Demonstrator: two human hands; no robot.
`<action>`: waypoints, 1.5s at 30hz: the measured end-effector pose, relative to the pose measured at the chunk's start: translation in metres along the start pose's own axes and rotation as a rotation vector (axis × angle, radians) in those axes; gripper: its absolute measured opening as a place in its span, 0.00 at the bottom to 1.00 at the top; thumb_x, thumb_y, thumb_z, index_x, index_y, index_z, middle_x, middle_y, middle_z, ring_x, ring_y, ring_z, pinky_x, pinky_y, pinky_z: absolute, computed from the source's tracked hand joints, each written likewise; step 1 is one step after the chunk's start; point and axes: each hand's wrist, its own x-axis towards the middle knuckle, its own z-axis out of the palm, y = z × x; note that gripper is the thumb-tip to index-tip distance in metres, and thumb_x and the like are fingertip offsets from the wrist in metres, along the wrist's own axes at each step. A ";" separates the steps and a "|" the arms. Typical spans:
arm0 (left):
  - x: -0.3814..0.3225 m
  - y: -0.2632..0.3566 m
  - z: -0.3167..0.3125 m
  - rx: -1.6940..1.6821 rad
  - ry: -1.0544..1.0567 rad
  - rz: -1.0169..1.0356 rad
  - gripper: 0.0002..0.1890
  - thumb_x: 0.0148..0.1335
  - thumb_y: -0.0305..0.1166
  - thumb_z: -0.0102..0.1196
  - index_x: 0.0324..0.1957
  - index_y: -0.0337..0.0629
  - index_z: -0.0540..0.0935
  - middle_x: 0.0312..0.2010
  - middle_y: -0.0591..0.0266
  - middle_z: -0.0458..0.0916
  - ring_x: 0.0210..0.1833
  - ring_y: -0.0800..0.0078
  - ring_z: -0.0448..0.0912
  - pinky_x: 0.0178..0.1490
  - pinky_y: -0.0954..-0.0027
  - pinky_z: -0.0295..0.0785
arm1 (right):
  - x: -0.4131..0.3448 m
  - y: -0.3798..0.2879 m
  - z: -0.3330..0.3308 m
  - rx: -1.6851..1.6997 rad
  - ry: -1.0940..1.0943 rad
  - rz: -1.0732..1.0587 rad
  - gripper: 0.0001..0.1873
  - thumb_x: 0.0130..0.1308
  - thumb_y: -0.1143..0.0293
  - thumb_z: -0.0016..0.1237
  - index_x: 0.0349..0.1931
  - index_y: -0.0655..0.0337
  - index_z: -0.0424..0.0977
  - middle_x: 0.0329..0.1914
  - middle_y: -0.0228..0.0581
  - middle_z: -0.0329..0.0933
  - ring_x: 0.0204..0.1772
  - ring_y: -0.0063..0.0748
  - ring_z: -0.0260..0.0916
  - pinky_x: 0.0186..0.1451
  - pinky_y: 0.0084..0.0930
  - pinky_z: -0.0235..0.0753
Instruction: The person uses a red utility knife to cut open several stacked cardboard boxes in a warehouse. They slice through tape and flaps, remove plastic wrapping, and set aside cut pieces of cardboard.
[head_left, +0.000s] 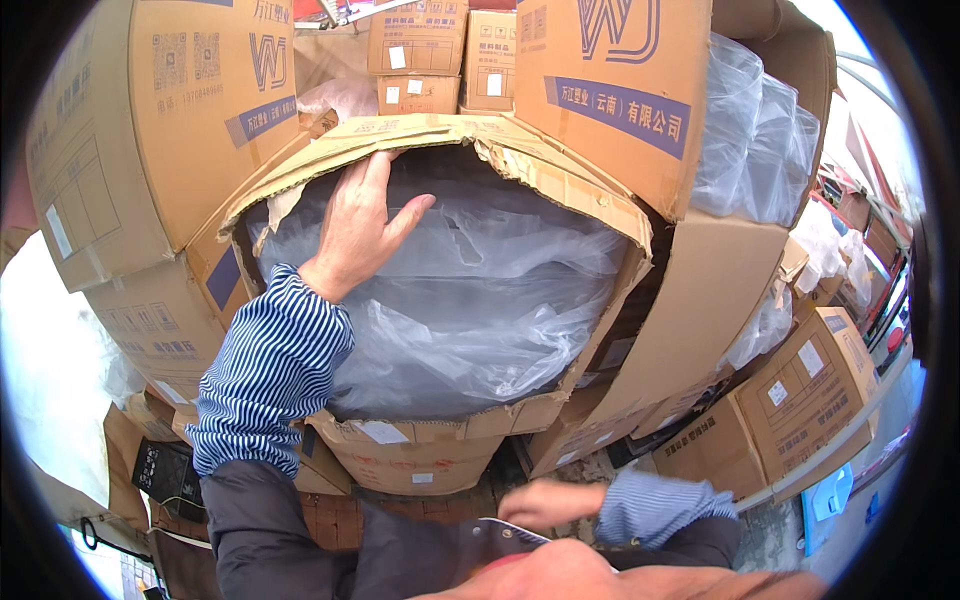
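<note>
A cardboard carton (420, 454) with a torn opening in its side faces me. Inside lie dark contents wrapped in clear plastic film (495, 262); what they are is hidden. My left hand (360, 217) reaches into the upper left of the opening, thumb spread away from the fingers. Its fingertips go under the torn upper cardboard edge (352, 154) and are partly hidden. Low in front of my dark jacket (427, 540), my right hand (551, 504) is blurred, its fingers curled inward, apart from the carton. Nothing can be seen in it. Both forearms wear striped sleeve covers.
Large printed cartons stand upper left (214, 112) and upper right (607, 97), close around the opening. Plastic-wrapped goods (754, 142) show in an open carton on the right. More cartons (795, 405) lie lower right beside a metal rail. A black crate (169, 476) sits lower left.
</note>
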 end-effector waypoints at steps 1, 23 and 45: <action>-0.001 -0.001 0.004 0.003 0.024 0.020 0.32 0.64 0.35 0.66 0.64 0.26 0.69 0.57 0.35 0.77 0.61 0.39 0.75 0.64 0.53 0.70 | -0.011 0.020 0.033 0.096 -0.107 0.114 0.11 0.72 0.67 0.50 0.49 0.62 0.78 0.48 0.51 0.82 0.47 0.50 0.82 0.52 0.40 0.80; 0.027 -0.026 -0.007 0.127 -0.015 0.013 0.27 0.62 0.29 0.62 0.59 0.29 0.67 0.48 0.36 0.79 0.54 0.41 0.78 0.60 0.52 0.72 | -0.032 0.059 0.128 0.484 -0.227 0.462 0.12 0.73 0.67 0.49 0.51 0.62 0.77 0.50 0.49 0.83 0.49 0.47 0.82 0.53 0.38 0.80; -0.005 0.019 0.004 0.230 -0.257 0.192 0.26 0.54 0.24 0.64 0.58 0.43 0.81 0.50 0.55 0.82 0.54 0.54 0.79 0.59 0.56 0.75 | -0.036 0.053 0.098 0.585 0.026 0.429 0.13 0.74 0.66 0.49 0.53 0.62 0.76 0.52 0.48 0.83 0.51 0.44 0.82 0.54 0.37 0.80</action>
